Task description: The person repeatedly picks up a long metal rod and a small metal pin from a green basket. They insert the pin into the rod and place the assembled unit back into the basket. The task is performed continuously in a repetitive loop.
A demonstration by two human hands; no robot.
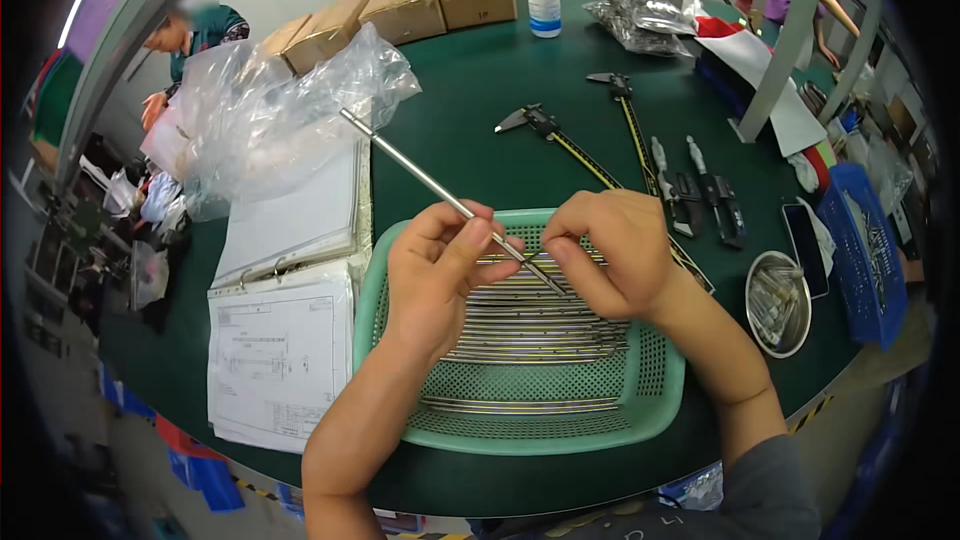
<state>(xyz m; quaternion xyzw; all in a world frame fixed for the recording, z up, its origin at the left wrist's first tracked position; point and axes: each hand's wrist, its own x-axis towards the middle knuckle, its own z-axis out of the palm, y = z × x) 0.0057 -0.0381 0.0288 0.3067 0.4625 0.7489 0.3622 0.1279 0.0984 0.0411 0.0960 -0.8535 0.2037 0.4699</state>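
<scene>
My left hand (430,280) is closed around a slim, shiny metal rod (420,176), pinching it between thumb and fingers. The rod slants from upper left to lower right, its lower end above the basket. Close to that end my right hand (622,252) is curled, thumb and forefinger pressed together; what they hold, if anything, I cannot make out. Beneath both hands stands a green plastic basket (520,443). Several similar metal rods (535,332) lie side by side in it, with a smaller group (520,406) nearer me.
Left of the basket lies an open binder with drawings (275,365), and clear plastic bags (290,120) behind it. Digital calipers (575,145), micrometers (715,190), a metal bowl (778,305) and a blue basket (865,255) are rightward. Boxes (405,8) and a spray bottle (543,0) stand behind. Another person (205,35) is far left.
</scene>
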